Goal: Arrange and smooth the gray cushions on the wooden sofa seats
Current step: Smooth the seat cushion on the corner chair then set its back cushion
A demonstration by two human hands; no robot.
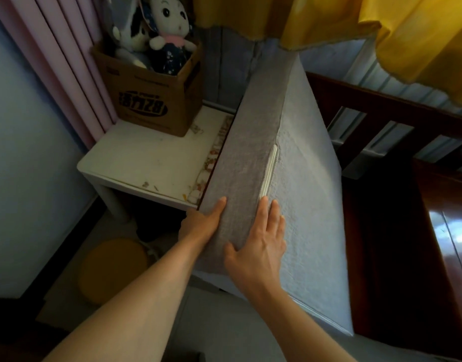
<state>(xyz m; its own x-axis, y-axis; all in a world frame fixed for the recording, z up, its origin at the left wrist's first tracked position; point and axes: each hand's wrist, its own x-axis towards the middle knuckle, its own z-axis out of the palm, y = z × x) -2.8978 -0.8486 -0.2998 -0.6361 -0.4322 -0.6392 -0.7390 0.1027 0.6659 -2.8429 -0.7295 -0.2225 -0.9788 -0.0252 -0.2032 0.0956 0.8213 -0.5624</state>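
Standing on edge, the thick gray fabric-covered rectangular cushion (297, 178) rises tilted between the two hands, its narrow side panel facing the camera and its broad face turned toward the dark reddish-brown wooden sofa frame (397, 158) on the right. The cushion's lower corner sits at the left end of the sofa, just beside a small white square side table (146, 158).

The left hand (201, 223) grips the cushion's left edge: the thumb lies along the narrow panel, and the remaining fingers wrap behind, out of sight. The right hand (258, 244) lies flat and relaxed against the cushion, fingers straight on the broad face, thumb spread onto the narrow panel, straddling the corner seam where a pale zip strip (270, 168) runs.

On the side table stands a brown cardboard box with printed lettering (156, 100), holding a white plush doll in a dark dress (169, 30). Pink curtain folds (67, 56) hang to the left. Yellow fabric (381, 24) drapes across the top. A round yellow cushion (112, 270) lies on the floor below the table.
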